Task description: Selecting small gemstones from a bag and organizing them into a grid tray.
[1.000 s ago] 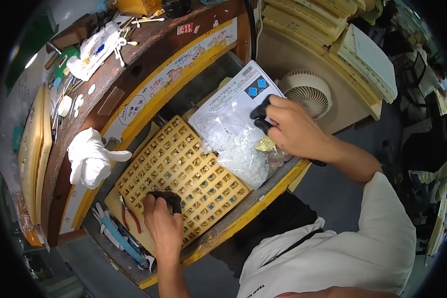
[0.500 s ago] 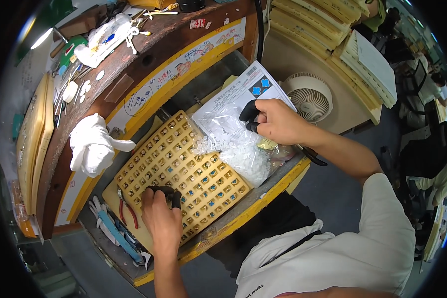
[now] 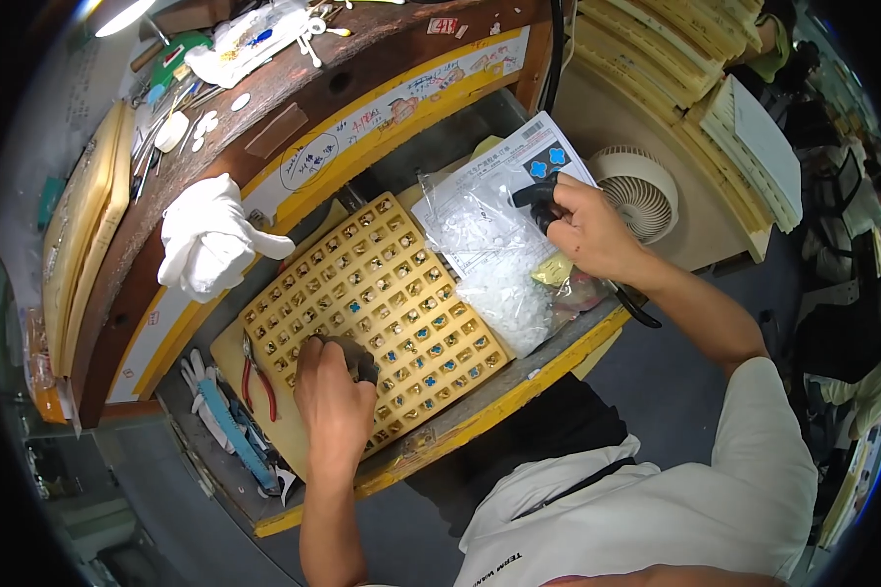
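Note:
A yellow tray (image 3: 416,328) with rows of square cells lies in the open drawer. Many cells hold small metallic pieces, some with blue four-petal shapes. My left hand (image 3: 338,391), black covers on its fingertips, is bent over the tray's near left part; whatever its fingers hold is hidden. At the tray's right side lies a clear plastic bag (image 3: 504,298) full of small whitish translucent pieces. With black-covered fingertips, my right hand (image 3: 597,230) pinches the upper edge of this bag, over a printed sheet (image 3: 499,161) with a blue petal picture.
Red-handled pliers (image 3: 256,377) and blue-handled tools (image 3: 230,430) lie left of the tray. A white glove (image 3: 210,240) hangs at the workbench edge (image 3: 294,127). A round fan (image 3: 636,191) and stacked yellow trays (image 3: 646,59) stand to the right; people sit beyond.
My right hand has moved right and slightly up, and the bag's mouth has shifted with it, away from the tray. My left hand stays over the same part of the tray. The view has shifted.

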{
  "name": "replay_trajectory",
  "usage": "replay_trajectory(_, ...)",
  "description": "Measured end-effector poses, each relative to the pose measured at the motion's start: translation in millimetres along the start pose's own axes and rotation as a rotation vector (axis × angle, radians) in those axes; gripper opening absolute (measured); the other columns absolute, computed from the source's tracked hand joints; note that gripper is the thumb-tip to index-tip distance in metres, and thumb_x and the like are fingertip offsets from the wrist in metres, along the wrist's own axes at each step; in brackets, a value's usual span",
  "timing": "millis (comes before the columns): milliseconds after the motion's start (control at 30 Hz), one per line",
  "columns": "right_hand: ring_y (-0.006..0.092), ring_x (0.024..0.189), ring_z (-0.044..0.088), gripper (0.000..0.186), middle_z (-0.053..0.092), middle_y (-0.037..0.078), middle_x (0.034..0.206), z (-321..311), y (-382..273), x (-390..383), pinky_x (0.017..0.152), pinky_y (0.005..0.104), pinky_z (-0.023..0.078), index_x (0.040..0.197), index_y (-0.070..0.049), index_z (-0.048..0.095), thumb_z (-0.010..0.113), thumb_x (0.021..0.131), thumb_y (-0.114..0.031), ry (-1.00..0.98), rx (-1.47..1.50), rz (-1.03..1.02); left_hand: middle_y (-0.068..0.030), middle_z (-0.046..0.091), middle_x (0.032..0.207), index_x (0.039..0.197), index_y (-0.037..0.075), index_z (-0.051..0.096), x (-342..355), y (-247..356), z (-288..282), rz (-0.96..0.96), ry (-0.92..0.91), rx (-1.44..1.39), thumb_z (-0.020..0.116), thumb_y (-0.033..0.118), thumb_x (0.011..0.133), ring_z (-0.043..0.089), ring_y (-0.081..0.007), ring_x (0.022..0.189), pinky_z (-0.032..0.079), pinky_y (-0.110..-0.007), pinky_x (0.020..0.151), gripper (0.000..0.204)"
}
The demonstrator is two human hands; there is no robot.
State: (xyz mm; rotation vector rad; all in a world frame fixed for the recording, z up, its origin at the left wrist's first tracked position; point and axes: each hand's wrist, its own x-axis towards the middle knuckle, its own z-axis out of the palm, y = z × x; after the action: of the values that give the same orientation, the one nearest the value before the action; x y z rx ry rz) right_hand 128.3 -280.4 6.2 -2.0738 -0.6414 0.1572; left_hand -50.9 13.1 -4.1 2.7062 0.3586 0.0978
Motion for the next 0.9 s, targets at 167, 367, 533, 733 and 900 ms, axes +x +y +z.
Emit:
replay_trajectory(167, 0.0278, 0.074, 0.048, 0.006, 0.047, 0.015, 0.084, -2, 22, 3, 0.067, 0.0381, 0.041, 0.078, 0.006, 0.053, 0.054, 0.077, 0.0, -0.099, -0.171, -0.127, -0.0212, 0.051, 0.089, 0.076, -0.005, 0.048, -2, 6, 1, 0.09, -0.003, 0.049, 0.062, -0.007, 0.062, 0.053, -0.0426, 0.088, 0.045, -0.051, 0.075, 0.02)
replay_trajectory(367, 0.031, 0.077, 0.049, 0.009, 0.045, 0.016, 0.082, -3, 16, 8, 0.07, 0.0408, 0.041, 0.078, 0.006, 0.052, 0.052, 0.08, -0.002, -0.265, -0.196, -0.189, -0.0202, 0.051, 0.091, 0.08, -0.003, 0.049, -4, 5, 1, 0.121, -0.054, 0.091, 0.065, -0.005, 0.064, 0.054, -0.0413, 0.089, 0.045, -0.051, 0.074, 0.023)
replay_trajectory(533, 0.033, 0.077, 0.05, 0.008, 0.047, 0.017, 0.083, -6, 4, 13, 0.07, 0.0424, 0.041, 0.078, 0.006, 0.052, 0.052, 0.08, -0.002, -0.392, -0.191, -0.208, -0.02, 0.052, 0.092, 0.084, -0.003, 0.052, -4, 3, 4, 0.113, -0.031, 0.045, 0.066, -0.003, 0.065, 0.054, -0.041, 0.09, 0.046, -0.05, 0.074, 0.024)
replay_trajectory(733, 0.0376, 0.077, 0.055, 0.011, 0.051, 0.017, 0.084, -11, 0, 17, 0.069, 0.0452, 0.043, 0.077, 0.005, 0.053, 0.058, 0.079, -0.005, -0.503, -0.396, -0.296, -0.0209, 0.053, 0.092, 0.085, -0.004, 0.055, -3, 0, 2, 0.135, 0.0, 0.011, 0.067, -0.001, 0.066, 0.055, -0.0417, 0.087, 0.046, -0.05, 0.072, 0.023)
replay_trajectory(900, 0.0373, 0.075, 0.057, 0.012, 0.052, 0.016, 0.084, -11, -7, 18, 0.068, 0.046, 0.045, 0.074, 0.004, 0.053, 0.063, 0.076, -0.004, -0.565, -0.49, -0.316, -0.0208, 0.052, 0.084, 0.076, -0.006, 0.054, -2, -7, -5, 0.139, 0.084, -0.056, 0.066, -0.001, 0.066, 0.054, -0.0428, 0.077, 0.044, -0.051, 0.068, 0.016)
